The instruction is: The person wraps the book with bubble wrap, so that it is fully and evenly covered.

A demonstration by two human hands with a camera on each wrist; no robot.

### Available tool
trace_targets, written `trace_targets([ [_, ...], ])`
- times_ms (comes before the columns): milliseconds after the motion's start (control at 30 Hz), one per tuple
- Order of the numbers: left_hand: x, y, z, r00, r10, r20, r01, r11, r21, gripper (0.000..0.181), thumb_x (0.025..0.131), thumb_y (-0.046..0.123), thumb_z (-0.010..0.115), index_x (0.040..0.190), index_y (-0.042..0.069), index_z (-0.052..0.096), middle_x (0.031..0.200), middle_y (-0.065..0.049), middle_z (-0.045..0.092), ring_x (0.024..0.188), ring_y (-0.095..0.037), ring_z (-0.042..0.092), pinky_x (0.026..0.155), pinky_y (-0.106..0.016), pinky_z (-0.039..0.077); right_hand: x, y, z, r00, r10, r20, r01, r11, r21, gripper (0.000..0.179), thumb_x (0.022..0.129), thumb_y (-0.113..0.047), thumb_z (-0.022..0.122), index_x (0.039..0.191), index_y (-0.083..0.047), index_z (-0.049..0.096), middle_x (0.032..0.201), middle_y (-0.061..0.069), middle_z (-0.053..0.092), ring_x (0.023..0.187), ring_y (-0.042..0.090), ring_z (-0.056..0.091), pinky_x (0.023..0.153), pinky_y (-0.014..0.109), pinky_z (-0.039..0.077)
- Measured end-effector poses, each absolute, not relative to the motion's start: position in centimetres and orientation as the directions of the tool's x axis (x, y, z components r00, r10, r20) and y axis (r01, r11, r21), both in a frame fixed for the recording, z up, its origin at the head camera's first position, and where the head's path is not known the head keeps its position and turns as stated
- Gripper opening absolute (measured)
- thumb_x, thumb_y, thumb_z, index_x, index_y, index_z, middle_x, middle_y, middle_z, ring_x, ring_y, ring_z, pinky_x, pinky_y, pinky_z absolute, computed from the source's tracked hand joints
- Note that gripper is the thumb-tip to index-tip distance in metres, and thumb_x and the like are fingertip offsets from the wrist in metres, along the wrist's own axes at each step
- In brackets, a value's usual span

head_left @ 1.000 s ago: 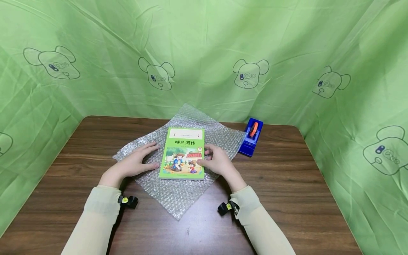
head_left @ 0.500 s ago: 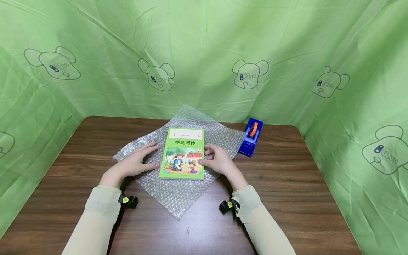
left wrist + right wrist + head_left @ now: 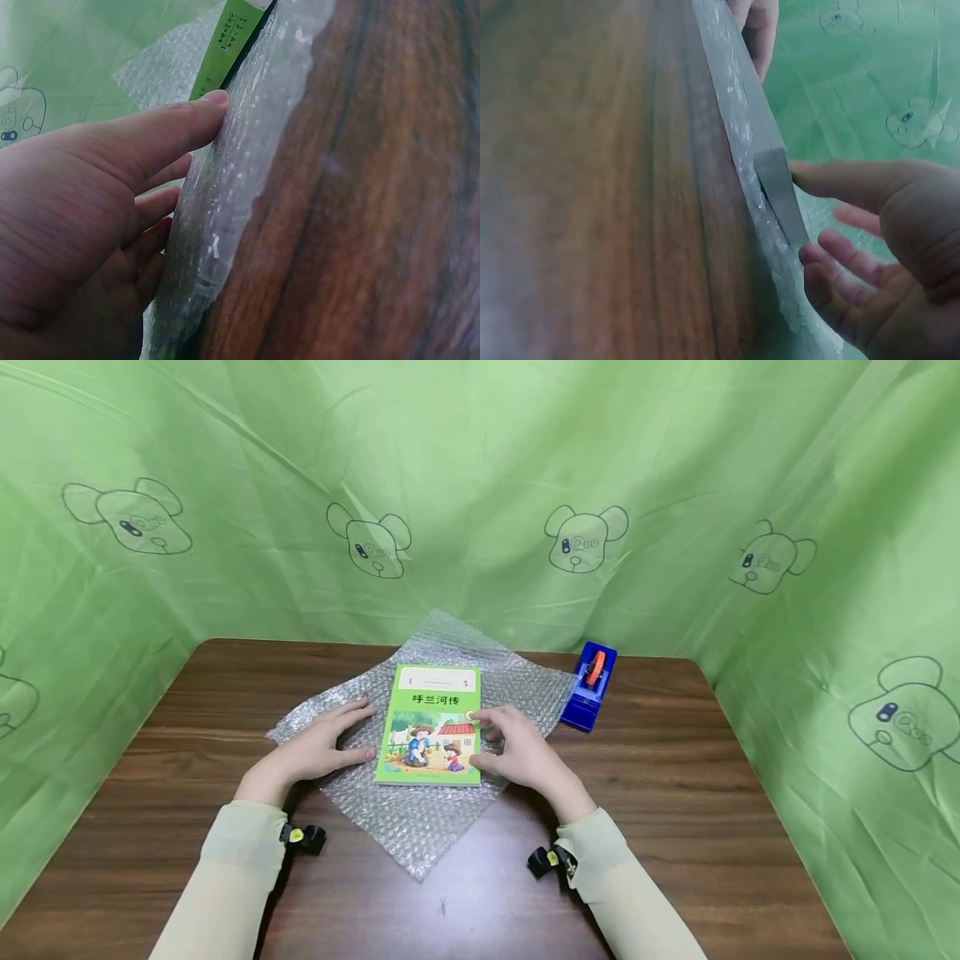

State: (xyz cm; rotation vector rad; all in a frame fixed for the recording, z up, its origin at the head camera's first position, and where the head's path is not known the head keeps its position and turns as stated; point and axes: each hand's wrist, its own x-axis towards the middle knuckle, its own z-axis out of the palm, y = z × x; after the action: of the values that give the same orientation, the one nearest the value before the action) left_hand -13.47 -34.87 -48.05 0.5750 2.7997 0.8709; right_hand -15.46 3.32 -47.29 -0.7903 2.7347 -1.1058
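Observation:
A paperback book (image 3: 431, 731) with a green illustrated cover lies face up on a sheet of bubble wrap (image 3: 416, 831) turned cornerwise. My left hand (image 3: 315, 747) rests on the wrap to the book's left, fingers spread and thumb pointing at the spine. In the left wrist view its thumb tip overlaps the lower end of the green spine (image 3: 225, 49). At the opposite side, my right hand (image 3: 525, 756) has its thumb and index fingertip at the book's right edge. The right wrist view shows that thumb against the book's corner (image 3: 780, 184), the other fingers loosely bent beside it.
A blue tape dispenser (image 3: 587, 689) with an orange roll stands at the back right, touching the wrap's right corner. The brown wooden table (image 3: 675, 827) is bordered by a green curtain (image 3: 480, 460) behind and at both sides.
My right hand has shifted slightly: its thumb has slid back off the cover to the edge, and its index finger has come up to the cover's edge. Left hand and book stay put.

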Motion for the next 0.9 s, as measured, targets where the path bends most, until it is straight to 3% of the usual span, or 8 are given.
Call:
trace_targets([
  [133, -13.5, -35.0, -48.1, -0.919, 0.393, -0.033, 0.305, 0.760, 0.574, 0.081, 0.103, 0.041, 0.078, 0.167, 0.006, 0.044, 0.177, -0.024, 0.027, 0.161, -0.053, 0.022, 0.125, -0.077, 0.021, -14.8, 3.5, -46.8, -0.798, -0.576, 0.174, -0.548, 0.576, -0.606, 0.072, 0.087, -0.030, 0.095, 0.151, -0.014, 0.065, 0.151, 0.008, 0.061, 0.139, 0.030, 0.058, 0.118, 0.057, 0.047],
  [233, -13.4, -35.1, -48.2, -0.921, 0.388, -0.037, 0.298, 0.762, 0.574, 0.081, 0.103, 0.043, 0.078, 0.167, 0.007, 0.044, 0.177, -0.023, 0.027, 0.161, -0.053, 0.022, 0.125, -0.077, 0.021, -14.8, 3.5, -46.6, -0.760, -0.618, 0.202, -0.600, 0.549, -0.582, 0.072, 0.091, -0.040, 0.092, 0.153, -0.016, 0.065, 0.164, 0.004, 0.054, 0.153, 0.031, 0.046, 0.126, 0.060, 0.036],
  [567, -13.2, -35.2, -48.3, -0.923, 0.383, -0.043, 0.289, 0.763, 0.578, 0.082, 0.102, 0.045, 0.078, 0.167, 0.008, 0.044, 0.178, -0.023, 0.027, 0.161, -0.054, 0.023, 0.124, -0.078, 0.021, -15.6, 3.8, -47.4, -0.699, -0.707, 0.102, -0.592, 0.493, -0.638, 0.081, 0.092, -0.048, 0.088, 0.160, -0.017, 0.058, 0.173, 0.007, 0.042, 0.163, 0.037, 0.031, 0.131, 0.065, 0.022],
  [900, -13.7, -34.8, -48.0, -0.914, 0.402, -0.045, 0.310, 0.767, 0.561, 0.081, 0.103, 0.043, 0.077, 0.168, 0.007, 0.043, 0.178, -0.023, 0.027, 0.161, -0.053, 0.023, 0.125, -0.077, 0.022, -15.4, 4.2, -47.9, -0.720, -0.694, 0.034, -0.542, 0.531, -0.652, 0.080, 0.092, -0.046, 0.089, 0.162, -0.026, 0.056, 0.175, 0.003, 0.038, 0.166, 0.034, 0.023, 0.131, 0.068, 0.014],
])
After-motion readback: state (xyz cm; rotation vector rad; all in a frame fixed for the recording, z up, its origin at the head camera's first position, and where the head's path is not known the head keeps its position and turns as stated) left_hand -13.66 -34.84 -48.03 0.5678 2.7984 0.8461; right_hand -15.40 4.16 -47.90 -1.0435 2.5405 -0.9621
